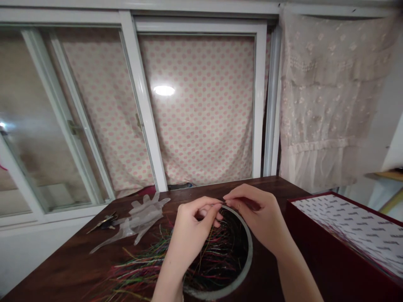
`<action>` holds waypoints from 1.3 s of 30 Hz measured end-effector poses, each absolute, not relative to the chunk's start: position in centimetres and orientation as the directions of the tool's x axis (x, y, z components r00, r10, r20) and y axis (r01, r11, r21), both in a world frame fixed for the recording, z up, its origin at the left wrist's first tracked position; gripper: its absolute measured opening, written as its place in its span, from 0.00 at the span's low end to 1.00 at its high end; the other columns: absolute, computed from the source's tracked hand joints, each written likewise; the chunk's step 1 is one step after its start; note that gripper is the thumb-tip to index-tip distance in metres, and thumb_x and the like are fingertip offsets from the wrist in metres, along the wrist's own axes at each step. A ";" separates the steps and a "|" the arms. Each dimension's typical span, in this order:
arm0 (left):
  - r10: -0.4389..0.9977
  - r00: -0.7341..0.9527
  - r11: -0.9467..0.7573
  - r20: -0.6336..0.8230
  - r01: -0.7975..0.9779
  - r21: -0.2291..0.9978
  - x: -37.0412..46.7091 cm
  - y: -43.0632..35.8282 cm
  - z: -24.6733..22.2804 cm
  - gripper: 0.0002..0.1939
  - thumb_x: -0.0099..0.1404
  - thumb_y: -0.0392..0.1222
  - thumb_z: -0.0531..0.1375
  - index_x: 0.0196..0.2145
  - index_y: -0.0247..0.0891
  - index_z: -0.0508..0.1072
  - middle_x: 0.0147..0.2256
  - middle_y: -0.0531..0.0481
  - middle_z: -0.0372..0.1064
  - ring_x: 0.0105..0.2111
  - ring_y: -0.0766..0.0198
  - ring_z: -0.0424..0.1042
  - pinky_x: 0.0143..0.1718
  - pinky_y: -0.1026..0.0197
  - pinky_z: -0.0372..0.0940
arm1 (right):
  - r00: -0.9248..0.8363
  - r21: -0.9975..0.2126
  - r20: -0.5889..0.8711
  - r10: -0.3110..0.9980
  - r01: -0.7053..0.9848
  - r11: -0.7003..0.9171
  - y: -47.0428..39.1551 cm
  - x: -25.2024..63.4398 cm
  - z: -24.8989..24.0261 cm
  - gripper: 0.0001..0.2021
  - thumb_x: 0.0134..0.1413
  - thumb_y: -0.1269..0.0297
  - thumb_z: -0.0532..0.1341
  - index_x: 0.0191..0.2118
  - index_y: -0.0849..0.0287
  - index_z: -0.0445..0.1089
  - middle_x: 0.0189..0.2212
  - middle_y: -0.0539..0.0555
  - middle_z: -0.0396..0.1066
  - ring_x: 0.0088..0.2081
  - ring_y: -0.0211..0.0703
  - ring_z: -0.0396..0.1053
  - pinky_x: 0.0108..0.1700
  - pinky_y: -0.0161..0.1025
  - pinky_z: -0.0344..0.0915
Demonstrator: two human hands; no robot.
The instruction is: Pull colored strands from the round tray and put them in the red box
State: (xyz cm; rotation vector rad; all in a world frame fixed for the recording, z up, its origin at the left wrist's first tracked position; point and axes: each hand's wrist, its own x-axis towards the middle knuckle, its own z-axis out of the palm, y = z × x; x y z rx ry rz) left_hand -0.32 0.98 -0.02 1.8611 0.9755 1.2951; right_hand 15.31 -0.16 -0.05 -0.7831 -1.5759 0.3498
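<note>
Two bare hands meet fingertip to fingertip above a round bowl [248, 256] on a dark wooden table [78, 260], the left hand [192, 228] and the right hand [255, 218] each pinching something very thin between thumb and forefinger — most likely one of the fine coloured strands [147, 264], though the piece itself is too slight to make out where the fingers close. Both hands are clenched in a pinch rather than released, with the remaining fingers curled loosely inward. The bowl sits near the table's front edge, directly beneath the hands, its pale rim tilted toward the viewer and its dark interior full of tangled strands in red, green and yellow; more of them spill out over the rim and fan across the tabletop toward the front left corner. Farther left, toward the back edge, lies a flattened clear plastic glove [141, 218], and just beside it a small pair of scissors [103, 222]. At the table's right edge stands a dark red box [302, 239] lined with white patterned paper. Behind the table — a white-framed sliding window [141, 105] backed by pink-dotted fabric, with a lace curtain [330, 96] hanging to its right.
</note>
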 end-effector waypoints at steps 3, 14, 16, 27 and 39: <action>0.864 0.234 -0.489 0.447 0.176 0.854 -0.1 0.9 0.2 0.07 0.59 0.41 0.58 0.30 0.34 0.73 0.19 0.52 0.70 0.19 0.69 0.68 0.22 0.68 0.64 | -0.005 -0.619 0.765 0.644 0.268 0.738 -0.2 15.5 0.1 0.07 0.52 0.73 0.58 0.30 0.58 0.73 0.28 0.51 0.73 0.31 0.38 0.71 0.33 0.35 0.70; 0.879 0.248 -0.438 0.407 0.084 0.895 0.0 0.7 0.7 0.08 0.60 0.40 0.58 0.25 0.34 0.70 0.18 0.54 0.67 0.18 0.72 0.65 0.22 0.70 0.61 | -0.120 -0.519 0.815 0.567 0.284 0.806 -0.5 15.9 0.4 0.10 0.53 0.75 0.58 0.31 0.56 0.75 0.32 0.51 0.74 0.34 0.39 0.72 0.36 0.37 0.69; 0.876 0.255 -0.444 0.409 0.093 0.891 0.1 0.8 0.6 0.08 0.60 0.40 0.58 0.26 0.34 0.70 0.18 0.54 0.67 0.19 0.71 0.66 0.22 0.70 0.62 | -0.116 -0.525 0.812 0.572 0.282 0.803 -0.5 15.9 0.4 0.09 0.53 0.74 0.58 0.30 0.56 0.75 0.30 0.51 0.73 0.32 0.38 0.71 0.35 0.36 0.68; 0.798 0.326 -0.567 0.507 0.120 0.815 0.1 0.5 0.2 0.07 0.62 0.37 0.56 0.28 0.35 0.71 0.21 0.54 0.66 0.21 0.72 0.65 0.24 0.70 0.62 | -0.102 -0.836 0.548 0.830 -0.075 0.543 -0.3 16.5 0.3 0.03 0.48 0.67 0.65 0.29 0.59 0.74 0.23 0.49 0.72 0.25 0.34 0.70 0.29 0.31 0.66; 0.813 0.250 -0.542 0.527 -0.011 0.841 0.2 0.1 0.7 0.07 0.61 0.38 0.58 0.28 0.33 0.71 0.18 0.55 0.65 0.16 0.74 0.63 0.18 0.71 0.59 | -0.149 -0.851 0.508 0.848 -0.236 0.469 -0.1 16.5 0.3 0.03 0.48 0.67 0.65 0.29 0.60 0.74 0.24 0.50 0.73 0.25 0.31 0.70 0.29 0.28 0.66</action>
